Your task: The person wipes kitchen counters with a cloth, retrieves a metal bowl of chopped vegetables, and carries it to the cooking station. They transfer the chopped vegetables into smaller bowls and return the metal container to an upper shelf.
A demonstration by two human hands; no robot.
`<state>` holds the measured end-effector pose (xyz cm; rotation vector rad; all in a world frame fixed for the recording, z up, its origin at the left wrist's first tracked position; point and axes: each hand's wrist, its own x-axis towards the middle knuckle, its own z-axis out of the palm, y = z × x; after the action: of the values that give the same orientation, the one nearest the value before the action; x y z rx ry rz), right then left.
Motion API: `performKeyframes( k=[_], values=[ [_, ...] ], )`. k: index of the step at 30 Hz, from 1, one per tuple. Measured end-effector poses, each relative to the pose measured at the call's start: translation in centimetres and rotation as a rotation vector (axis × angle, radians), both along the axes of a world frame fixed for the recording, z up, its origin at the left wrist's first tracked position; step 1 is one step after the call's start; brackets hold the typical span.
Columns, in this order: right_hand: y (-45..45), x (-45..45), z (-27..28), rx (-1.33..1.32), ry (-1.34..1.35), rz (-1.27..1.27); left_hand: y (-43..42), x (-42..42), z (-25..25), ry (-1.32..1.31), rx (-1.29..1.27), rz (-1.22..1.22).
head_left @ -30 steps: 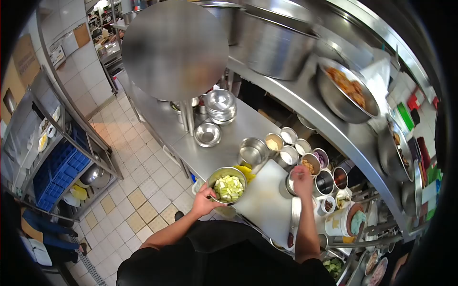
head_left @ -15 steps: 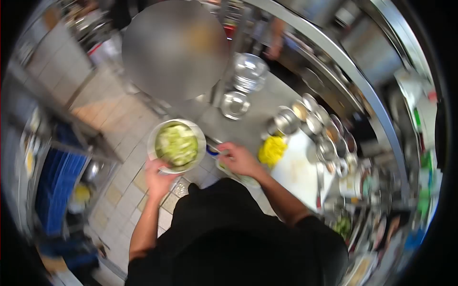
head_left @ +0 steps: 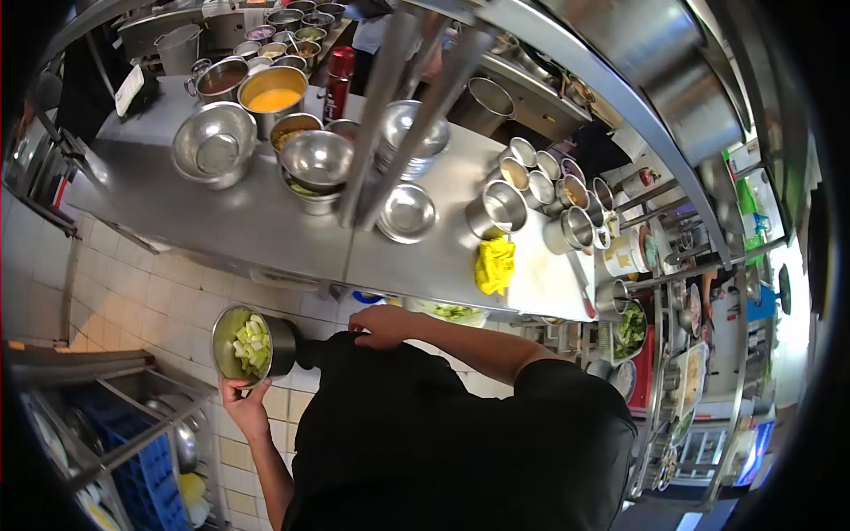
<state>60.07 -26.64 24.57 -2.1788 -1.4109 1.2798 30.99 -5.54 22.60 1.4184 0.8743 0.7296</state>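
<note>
My left hand (head_left: 244, 409) grips a round metal pot (head_left: 282, 347) by its lower rim, on the left over the tiled floor. Chopped pale-green vegetable pieces (head_left: 253, 343) lie inside the pot, which tilts toward me. In front of my torso, my right hand (head_left: 379, 326) is apart from the pot, its fingers loosely bent and apart, with nothing visible in them. Just beyond it, a tub of cut greens (head_left: 452, 311) shows partly below the counter edge, with a blue round object (head_left: 368, 296) nearby.
A steel counter (head_left: 292, 243) runs across ahead, bearing metal bowls (head_left: 215, 142), a pot of orange liquid (head_left: 273, 92) and a red flask (head_left: 338, 81). To the right lie a yellow cloth (head_left: 495, 265), a white cutting board (head_left: 542, 274) and a knife (head_left: 583, 285). Blue crates (head_left: 146, 473) stand lower left.
The view has swung, bringing more of the counter into sight. The pot of vegetables has moved left and down with my left hand. My right hand has come back close to my body.
</note>
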Motion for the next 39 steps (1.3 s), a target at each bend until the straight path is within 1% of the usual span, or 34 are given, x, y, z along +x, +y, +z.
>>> performKeyframes(
  k=[3, 4, 7, 8, 9, 10, 11, 13, 14, 15, 16, 17, 19, 21, 22, 23, 24, 25, 27, 28, 31, 33, 34, 35, 37, 38, 39],
  values=[
    [8.9, 0.4, -0.4, 0.051, -0.051, 0.014, 7.1, 0.9, 0.6, 0.014, 0.083, -0.003],
    [12.1, 0.5, 0.0, 0.040, -0.073, 0.013, 9.7, 0.7, 0.7, 0.082, 0.073, -0.002],
    [22.1, 0.4, 2.0, 0.046, -0.090, 0.056, 17.7, -1.0, -0.7, 0.105, -0.094, 0.058],
    [25.3, 0.4, 1.9, 0.101, -0.074, 0.032, 20.4, -1.8, -1.4, 0.100, -0.049, 0.068],
    [28.1, 0.6, 1.8, 0.152, -0.056, 0.021, 22.7, -2.0, -1.0, 0.166, 0.111, 0.072],
    [30.9, 0.4, 1.7, 0.200, -0.027, 0.022, 24.9, -2.1, -0.1, 0.194, 0.190, 0.092],
    [33.4, 0.2, 1.8, 0.184, -0.033, 0.047, 27.1, -2.1, 0.7, 0.226, 0.262, 0.118],
    [38.2, 0.3, 2.4, 0.178, -0.038, 0.120, 32.0, -2.8, 0.6, 0.257, 0.390, 0.190],
    [40.2, 0.2, 2.9, 0.183, -0.038, 0.163, 34.5, -2.6, 1.7, 0.234, 0.441, 0.232],
    [42.7, 0.1, 3.8, 0.138, 0.024, 0.180, 37.0, -2.2, 2.6, 0.218, 0.489, 0.267],
    [45.4, -0.2, 4.4, 0.086, 0.089, 0.193, 40.2, -2.6, 2.0, 0.285, 0.473, 0.276],
    [48.0, -0.4, 4.0, 0.029, 0.084, 0.218, 43.4, -2.9, 1.4, 0.350, 0.454, 0.283],
    [53.3, -1.7, 2.9, -0.055, 0.025, 0.281, 49.5, -1.4, 4.1, 0.205, 0.215, 0.335],
    [58.6, -2.4, 1.2, -0.116, -0.070, 0.336, 56.5, -0.6, 2.1, 0.136, 0.245, 0.314],
    [64.6, -4.9, 1.5, -0.141, -0.099, 0.342, 62.8, -1.2, 3.5, 0.064, 0.211, 0.287],
    [67.7, -5.8, 2.3, -0.163, -0.152, 0.339, 66.1, -0.5, 4.7, -0.032, 0.182, 0.255],
    [70.9, -6.5, 3.2, -0.183, -0.206, 0.337, 69.2, -0.6, 5.6, -0.097, 0.232, 0.216],
    [74.1, -7.2, 3.9, -0.156, -0.193, 0.330, 72.2, -1.2, 6.3, -0.041, 0.211, 0.170],
    [79.4, -8.5, 5.0, -0.115, -0.147, 0.309, 77.9, -1.9, 6.5, 0.068, 0.552, 0.117],
    [82.1, -8.9, 5.8, -0.126, -0.090, 0.274, 80.8, -1.9, 6.4, 0.022, 0.526, 0.086],
    [88.3, -8.9, 4.6, -0.085, -0.052, 0.210, 88.5, -1.4, 7.0, 0.155, 0.533, 0.008],
    [92.3, -8.7, 3.6, -0.044, 0.006, 0.173, 93.6, -0.5, 7.2, 0.240, 0.539, -0.107],
    [94.1, -8.5, 3.2, -0.028, 0.033, 0.157, 96.0, 0.5, 7.0, 0.221, 0.577, -0.173],
    [96.5, -8.5, 2.9, -0.078, 0.044, 0.114, 98.7, 1.3, 6.7, 0.201, 0.615, -0.231],
    [102.2, -8.7, 1.6, -0.111, 0.118, 0.057, 103.4, 2.5, 5.8, 0.221, 0.508, -0.302],
    [104.8, -8.6, -0.6, -0.103, 0.143, 0.051, 105.7, 2.6, 4.5, 0.261, 0.491, -0.321],
    [108.0, -8.1, -0.5, -0.098, 0.165, 0.029, 108.1, 2.9, 3.4, 0.299, 0.478, -0.333]
  ],
)
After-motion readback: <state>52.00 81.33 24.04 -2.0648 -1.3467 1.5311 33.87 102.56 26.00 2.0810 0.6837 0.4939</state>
